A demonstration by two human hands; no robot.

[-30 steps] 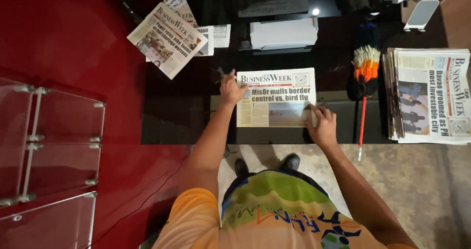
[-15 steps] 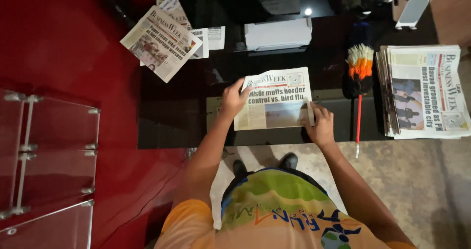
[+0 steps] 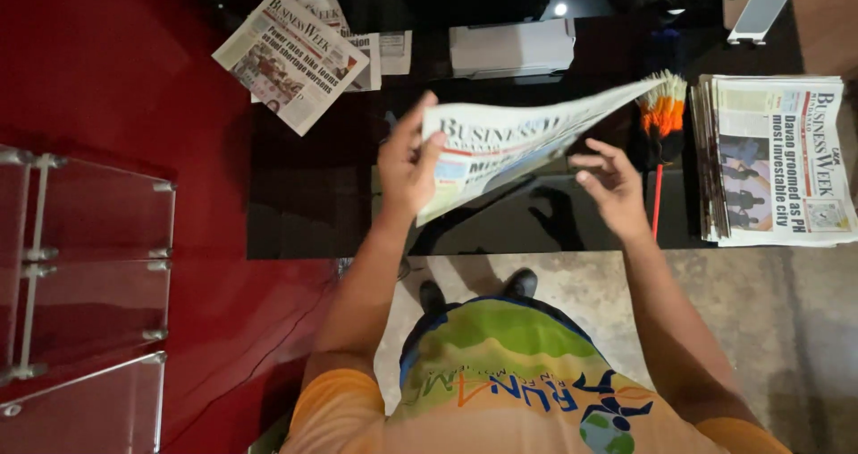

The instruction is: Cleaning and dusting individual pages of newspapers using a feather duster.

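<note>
Above the black table [image 3: 313,213], left hand [image 3: 407,163] pinches the lifted newspaper [image 3: 518,137] by its edge; right hand [image 3: 612,181] spreads open just beneath it, grasping nothing.

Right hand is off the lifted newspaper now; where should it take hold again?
Probably the free lower edge of the newspaper, just above the right hand, coming from below with fingers under and thumb on top. The left hand already pinches the left edge, and the paper tilts up toward its far right corner, so that side hangs unsupported.
</note>
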